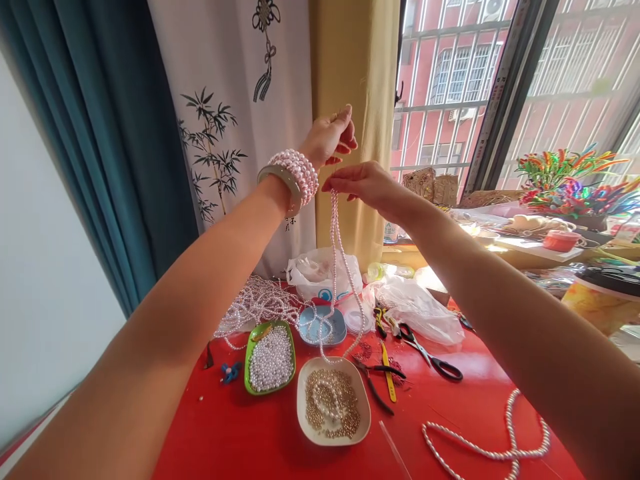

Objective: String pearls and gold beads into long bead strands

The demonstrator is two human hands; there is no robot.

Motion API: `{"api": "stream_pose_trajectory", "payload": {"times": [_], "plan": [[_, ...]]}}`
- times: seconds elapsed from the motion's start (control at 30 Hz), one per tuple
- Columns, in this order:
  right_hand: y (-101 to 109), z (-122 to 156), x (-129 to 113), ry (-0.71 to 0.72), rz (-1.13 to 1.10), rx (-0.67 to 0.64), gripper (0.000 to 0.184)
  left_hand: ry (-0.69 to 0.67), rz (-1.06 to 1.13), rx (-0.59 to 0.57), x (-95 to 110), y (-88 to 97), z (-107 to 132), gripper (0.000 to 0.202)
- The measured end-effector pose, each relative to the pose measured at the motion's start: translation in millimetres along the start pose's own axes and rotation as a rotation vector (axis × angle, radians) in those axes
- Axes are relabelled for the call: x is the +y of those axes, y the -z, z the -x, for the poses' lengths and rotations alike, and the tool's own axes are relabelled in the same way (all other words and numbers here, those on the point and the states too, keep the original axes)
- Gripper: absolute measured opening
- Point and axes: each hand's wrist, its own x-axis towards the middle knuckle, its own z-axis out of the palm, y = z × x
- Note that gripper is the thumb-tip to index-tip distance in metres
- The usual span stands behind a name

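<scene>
My left hand (pixel 330 137) is raised high, fingers pinched on the top of a pink-white bead strand (pixel 336 267); the wrist carries several coils of the same beads and a pale bangle (pixel 290 175). My right hand (pixel 365 187) sits just below it, fingertips pinched on the strand where it starts to hang. The strand drops to the red table (pixel 240 433) and loops over a blue dish (pixel 323 325) and a white dish (pixel 333 400) of gold beads.
A green dish (pixel 270 357) of white pearls, piled bead strands (pixel 257 303), plastic bags (pixel 415 307), scissors (pixel 433 357) and pliers (pixel 377 380) lie on the table. Another pearl strand (pixel 500 447) loops at the front right. Curtains hang behind; a cluttered windowsill is at right.
</scene>
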Motion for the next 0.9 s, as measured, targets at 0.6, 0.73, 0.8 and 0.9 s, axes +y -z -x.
{"api": "stream_pose_trajectory", "payload": {"times": [0.6,0.73,0.8,0.9], "plan": [[38,-2,-39,-0.175,-0.641,0.325,0.031,0.296,0.442,-0.306,-60,-20.7,135,0.024],[38,35,-18,-0.329,-0.619,0.300,0.034,0.447,0.417,-0.286,-85,-17.1,200,0.026],[41,56,-2,-0.405,-0.649,0.313,0.033,0.542,0.308,-0.340,-96,-12.5,228,0.030],[45,91,25,-0.509,-0.679,0.387,0.034,0.667,0.183,-0.377,-108,-3.9,262,0.035]]}}
